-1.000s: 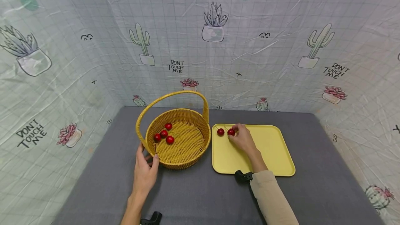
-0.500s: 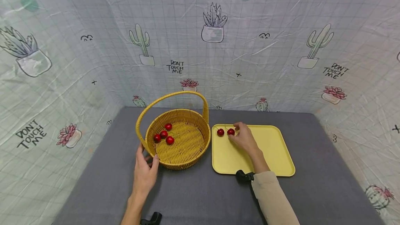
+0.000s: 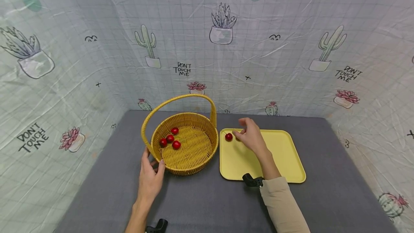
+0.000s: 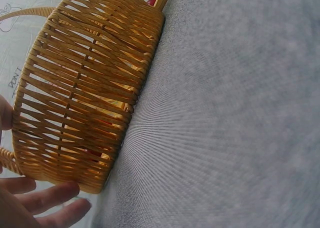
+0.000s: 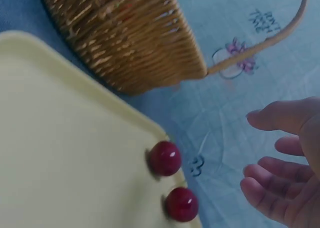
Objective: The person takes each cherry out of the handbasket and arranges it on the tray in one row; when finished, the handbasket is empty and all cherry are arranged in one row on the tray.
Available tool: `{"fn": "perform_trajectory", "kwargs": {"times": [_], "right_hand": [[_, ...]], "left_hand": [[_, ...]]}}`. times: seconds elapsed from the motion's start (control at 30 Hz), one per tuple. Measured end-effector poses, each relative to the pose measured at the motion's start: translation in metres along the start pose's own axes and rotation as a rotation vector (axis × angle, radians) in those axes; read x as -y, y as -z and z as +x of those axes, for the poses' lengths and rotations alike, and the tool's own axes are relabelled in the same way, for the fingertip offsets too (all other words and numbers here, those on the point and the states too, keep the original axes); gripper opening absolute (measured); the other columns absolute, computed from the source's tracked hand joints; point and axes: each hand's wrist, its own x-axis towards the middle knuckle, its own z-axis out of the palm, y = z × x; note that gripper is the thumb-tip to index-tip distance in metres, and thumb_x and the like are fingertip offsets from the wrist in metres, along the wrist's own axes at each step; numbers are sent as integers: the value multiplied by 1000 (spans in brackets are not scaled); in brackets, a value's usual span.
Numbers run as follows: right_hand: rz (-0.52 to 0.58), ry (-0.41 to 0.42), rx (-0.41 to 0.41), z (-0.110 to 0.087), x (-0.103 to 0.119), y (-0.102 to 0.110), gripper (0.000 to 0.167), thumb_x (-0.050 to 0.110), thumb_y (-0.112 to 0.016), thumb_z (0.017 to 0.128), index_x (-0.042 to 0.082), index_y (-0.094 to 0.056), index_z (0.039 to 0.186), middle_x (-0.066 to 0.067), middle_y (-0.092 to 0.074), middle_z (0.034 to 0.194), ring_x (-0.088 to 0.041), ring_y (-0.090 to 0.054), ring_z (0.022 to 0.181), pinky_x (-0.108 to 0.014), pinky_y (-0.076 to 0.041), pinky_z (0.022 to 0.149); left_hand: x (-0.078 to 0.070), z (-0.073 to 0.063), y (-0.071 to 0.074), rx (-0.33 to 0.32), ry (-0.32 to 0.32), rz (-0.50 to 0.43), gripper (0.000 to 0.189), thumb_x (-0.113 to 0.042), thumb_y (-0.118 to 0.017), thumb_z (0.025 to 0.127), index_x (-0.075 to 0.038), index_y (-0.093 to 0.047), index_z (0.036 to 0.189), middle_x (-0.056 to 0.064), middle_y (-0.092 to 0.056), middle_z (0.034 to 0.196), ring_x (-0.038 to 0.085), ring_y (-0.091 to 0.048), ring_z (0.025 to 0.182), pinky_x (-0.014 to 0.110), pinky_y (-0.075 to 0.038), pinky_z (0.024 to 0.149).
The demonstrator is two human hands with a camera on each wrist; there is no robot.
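The person's right hand (image 3: 250, 136) is over the far left part of the yellow rectangular tray (image 3: 240, 164), right of centre in the frame, its thumb and fingers parted with nothing between them. Two glossy, round red cherries sit just inside the tray's far edge: the left cherry (image 5: 165, 158) plain to see, the right cherry (image 5: 182, 204) mostly masked by the hand in the head view. Smooth and round as they are, I'd worry that fingers closing off-centre could squirt one away, knock it into its neighbour or send it over the low rim onto the grey worktop (image 3: 197, 200).

Lower left, the left hand (image 3: 150, 175) holds the round golden wicker basket (image 3: 194, 148) at one foot of its arched handle, thumb at the rim, fingers around the outside. Four more red cherries (image 3: 170, 138) lie loose inside, toward the left; a careless tug or tilt would probably set them rolling. The basket stands just beside the tray, so a hard shove could jolt that too.
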Motion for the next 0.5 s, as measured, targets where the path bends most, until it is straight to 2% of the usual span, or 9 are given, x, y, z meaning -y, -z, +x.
{"fn": "perform_trajectory", "kwargs": {"times": [0.27, 0.5], "right_hand": [[27, 41, -9, -5, 35, 6, 55, 28, -73, 91, 6, -53, 138, -15, -58, 129, -25, -61, 93, -39, -53, 77], [39, 105, 3, -7, 56, -3, 53, 28, -73, 91, 8, -54, 137, -13, -59, 127, -23, -63, 94, -38, -54, 77]], "left_hand": [[0, 1, 0, -6, -12, 11, 75, -29, -53, 102, -24, -9, 162, 9, -29, 163, 30, -62, 118, 44, -54, 86], [0, 0, 0, 2, -9, 8, 74, -30, -52, 103, -23, -8, 162, 11, -29, 163, 31, -62, 119, 45, -54, 86]]}}
